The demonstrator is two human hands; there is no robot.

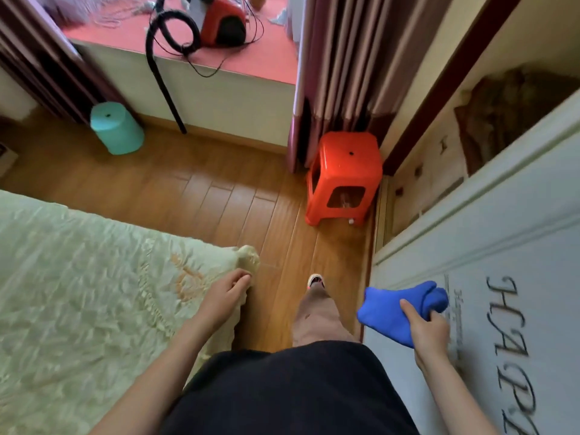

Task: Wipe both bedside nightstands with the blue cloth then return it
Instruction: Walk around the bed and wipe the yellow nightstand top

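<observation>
Down at the lower right of the frame, your right hand (pixel 428 328) is squeezing the blue cloth (pixel 398 307) in a closed fist, and it looks soft, light and floppy, so hold it by the bunched middle. Your left hand (pixel 224 293) is resting half open on the bed (pixel 78 277) corner, holding nothing. No nightstand is showing, and I cannot tell what is inside the green bin (pixel 116 128) at the upper left.
</observation>
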